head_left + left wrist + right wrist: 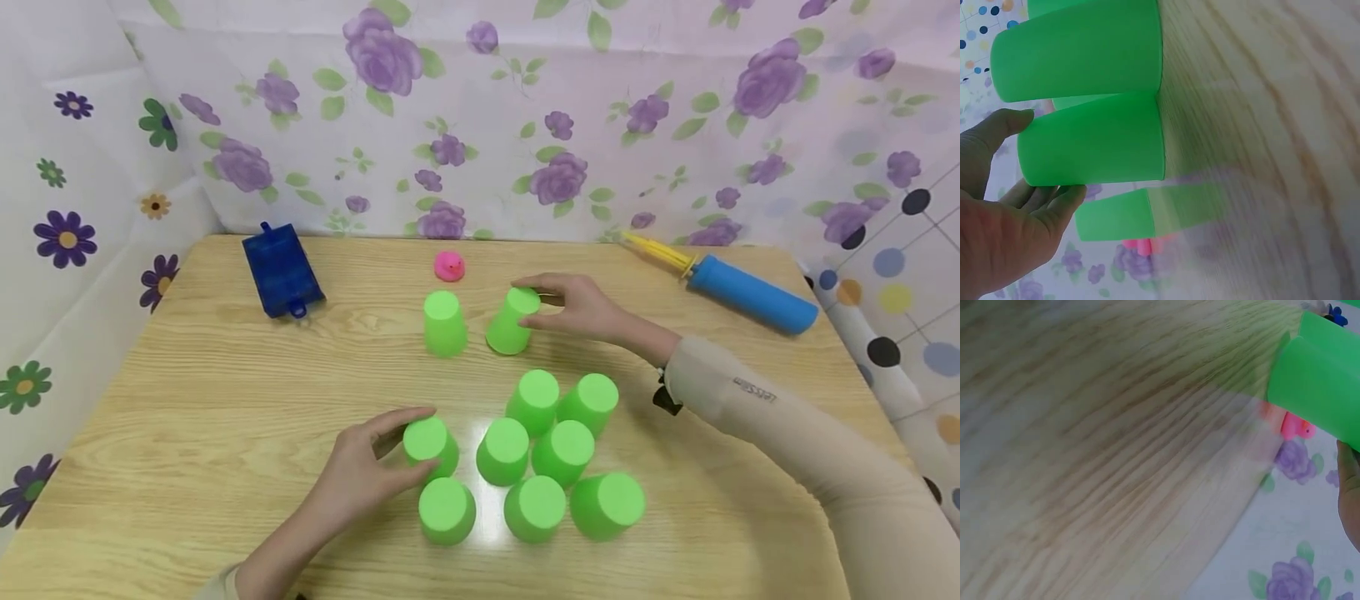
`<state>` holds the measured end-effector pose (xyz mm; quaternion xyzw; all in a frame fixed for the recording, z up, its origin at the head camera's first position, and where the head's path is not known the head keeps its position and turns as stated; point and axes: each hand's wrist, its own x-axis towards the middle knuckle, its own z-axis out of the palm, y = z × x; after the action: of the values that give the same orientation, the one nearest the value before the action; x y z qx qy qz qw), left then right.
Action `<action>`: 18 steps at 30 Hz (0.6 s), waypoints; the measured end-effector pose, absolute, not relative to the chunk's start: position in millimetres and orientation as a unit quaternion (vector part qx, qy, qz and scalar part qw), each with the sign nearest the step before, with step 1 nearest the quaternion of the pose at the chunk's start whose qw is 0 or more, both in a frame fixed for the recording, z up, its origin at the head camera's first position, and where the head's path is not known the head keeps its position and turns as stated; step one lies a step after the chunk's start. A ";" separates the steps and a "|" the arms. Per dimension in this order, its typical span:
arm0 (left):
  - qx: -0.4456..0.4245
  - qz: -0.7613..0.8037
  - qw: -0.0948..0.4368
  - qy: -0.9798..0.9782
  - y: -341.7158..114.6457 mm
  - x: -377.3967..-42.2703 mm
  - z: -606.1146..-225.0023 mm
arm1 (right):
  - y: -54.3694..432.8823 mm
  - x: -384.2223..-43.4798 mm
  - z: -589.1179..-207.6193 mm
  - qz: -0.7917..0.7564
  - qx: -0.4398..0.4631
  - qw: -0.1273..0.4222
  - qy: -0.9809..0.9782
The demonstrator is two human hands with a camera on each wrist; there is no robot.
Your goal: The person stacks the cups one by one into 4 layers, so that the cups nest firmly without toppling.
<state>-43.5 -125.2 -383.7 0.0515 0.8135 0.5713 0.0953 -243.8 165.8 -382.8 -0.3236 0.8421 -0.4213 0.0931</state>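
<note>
Upside-down green cups stand on the wooden table. My right hand (581, 308) grips one green cup (508, 329) near its closed top; this cup leans to the right, beside another upright cup (445, 325). In the right wrist view, part of the hand (1349, 494) shows at the edge against the held cup (1316, 387). Nearer to me, my left hand (367, 462) holds a cup (435, 446) between thumb and fingers at the left of a cluster. The left wrist view has this cup (1094, 144) with its rim down at the tabletop.
Several more cups, among them a front one (447, 510) and a right one (609, 506), stand close together. A pink toy duck (449, 266) sits at the back. A dark blue object with small loops (282, 271) lies back left, a blue and yellow hand pump (750, 292) back right.
</note>
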 end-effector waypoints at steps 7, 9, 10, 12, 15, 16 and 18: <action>0.051 0.561 0.093 0.821 -125.6 -46.1 -385.4 | 147.4 -247.3 -381.2 -0.411 -0.353 0.102 0.834; 0.060 0.556 0.085 0.824 -124.5 -47.4 -385.6 | 144.3 -247.9 -380.3 -0.404 -0.357 0.104 0.836; 0.067 0.553 0.082 0.826 -124.0 -48.1 -385.5 | 142.7 -248.1 -379.5 -0.402 -0.360 0.106 0.835; 0.079 0.547 0.077 0.830 -123.0 -49.5 -384.8 | 138.9 -248.8 -378.1 -0.397 -0.365 0.109 0.835; 0.095 0.533 0.072 0.838 -123.4 -52.0 -382.8 | 132.3 -249.4 -376.9 -0.398 -0.373 0.114 0.830; 0.101 0.529 0.072 0.839 -123.9 -53.0 -382.1 | 130.1 -249.5 -376.8 -0.399 -0.375 0.114 0.829; 0.105 0.523 0.072 0.843 -125.8 -54.3 -381.0 | 126.1 -249.4 -377.2 -0.401 -0.374 0.115 0.828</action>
<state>-54.3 -125.8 -381.0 0.1052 0.8426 0.5232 0.0719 -249.4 126.1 -377.2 -0.3743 0.8283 -0.4009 0.1146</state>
